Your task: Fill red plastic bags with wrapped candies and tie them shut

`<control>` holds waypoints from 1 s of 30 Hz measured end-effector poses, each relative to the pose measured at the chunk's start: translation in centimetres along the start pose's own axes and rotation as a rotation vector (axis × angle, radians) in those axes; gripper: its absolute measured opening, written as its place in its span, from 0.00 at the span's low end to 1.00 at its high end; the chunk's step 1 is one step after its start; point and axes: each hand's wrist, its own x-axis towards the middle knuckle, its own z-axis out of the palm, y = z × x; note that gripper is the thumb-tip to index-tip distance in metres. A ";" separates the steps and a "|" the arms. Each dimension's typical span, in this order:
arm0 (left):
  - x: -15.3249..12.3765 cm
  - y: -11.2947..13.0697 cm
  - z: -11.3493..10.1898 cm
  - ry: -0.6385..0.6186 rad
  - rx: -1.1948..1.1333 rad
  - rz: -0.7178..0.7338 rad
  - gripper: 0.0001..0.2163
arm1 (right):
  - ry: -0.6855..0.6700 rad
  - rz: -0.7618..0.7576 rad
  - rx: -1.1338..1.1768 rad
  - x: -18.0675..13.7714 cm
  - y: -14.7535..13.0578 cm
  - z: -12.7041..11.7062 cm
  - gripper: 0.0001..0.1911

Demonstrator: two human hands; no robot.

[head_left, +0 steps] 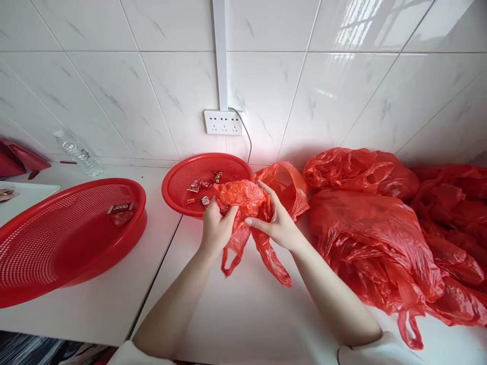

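Both of my hands grip one crumpled red plastic bag (243,195) above the white table, near the wall. My left hand (218,223) is closed on its left side, the thumb pressed against the film. On the other side my right hand (277,220) has its fingers behind the bag and its thumb in front. Two loop handles hang below, between my wrists. What the bag contains, if anything, is hidden. Just behind my left hand stands a small red plastic basket (173,185) with several small wrapped packets (204,184) in it.
A larger red basket (139,203) at left holds a few packets (120,213). Beyond it lies a clear plastic bottle (81,154). Red bags (373,228) are heaped at right, another bag (292,187) sits behind my right hand. A socket strip (223,122) is on the tiled wall.
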 end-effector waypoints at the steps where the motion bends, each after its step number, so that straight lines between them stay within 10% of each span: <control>1: 0.2 0.2 -0.4 -0.011 0.042 -0.005 0.10 | -0.016 0.026 -0.020 0.0 -0.1 -0.2 0.35; 5: 1.5 0.7 -3.3 -0.077 0.209 -0.127 0.11 | -0.161 0.252 0.009 0.1 -1.2 -3.2 0.15; 13: 2.7 1.2 -8.8 -0.119 0.332 -0.411 0.18 | -0.005 0.335 0.092 0.0 -2.1 -9.1 0.17; 18: 0.5 3.9 -6.5 0.085 0.613 0.099 0.17 | 0.126 0.234 0.208 0.6 -1.5 -7.1 0.17; 22: -1.2 4.2 -2.9 -0.086 0.891 0.414 0.15 | 0.057 0.307 0.279 1.1 -1.0 -5.3 0.23; 30: -0.8 0.9 -0.6 -0.224 0.742 0.208 0.09 | 0.027 0.036 0.069 0.1 -0.5 -1.4 0.48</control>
